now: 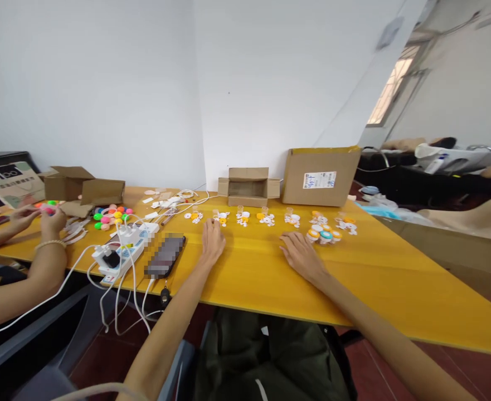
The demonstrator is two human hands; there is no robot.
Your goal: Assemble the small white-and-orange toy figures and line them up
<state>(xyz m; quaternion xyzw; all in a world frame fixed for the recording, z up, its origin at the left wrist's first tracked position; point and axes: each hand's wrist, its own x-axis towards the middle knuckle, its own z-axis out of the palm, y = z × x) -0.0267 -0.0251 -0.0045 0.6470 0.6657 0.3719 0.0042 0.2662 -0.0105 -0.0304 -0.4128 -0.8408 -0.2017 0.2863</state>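
My left hand [214, 240] reaches to a small pile of white and orange plastic parts [222, 221]. Its fingers are drawn together, and what is between them, if anything, is too small to see. My right hand [302, 254] rests on the yellow table [253, 278], fingers apart and holding nothing. Just beyond it stand several small capped containers with orange lids and a teal lid [325, 236]. Similar piles of rings and clear cups lie in a row across the table, among them a clear cup [240, 210] and a white ring [295, 218].
Behind the row stand an open cardboard box [248, 189] and a larger closed carton [320, 177]. To the left are a phone [168, 256], a power strip [134, 250] with trailing cables, and colourful balls [112, 216]. A co-worker's hands [53, 218] hold something at far left.
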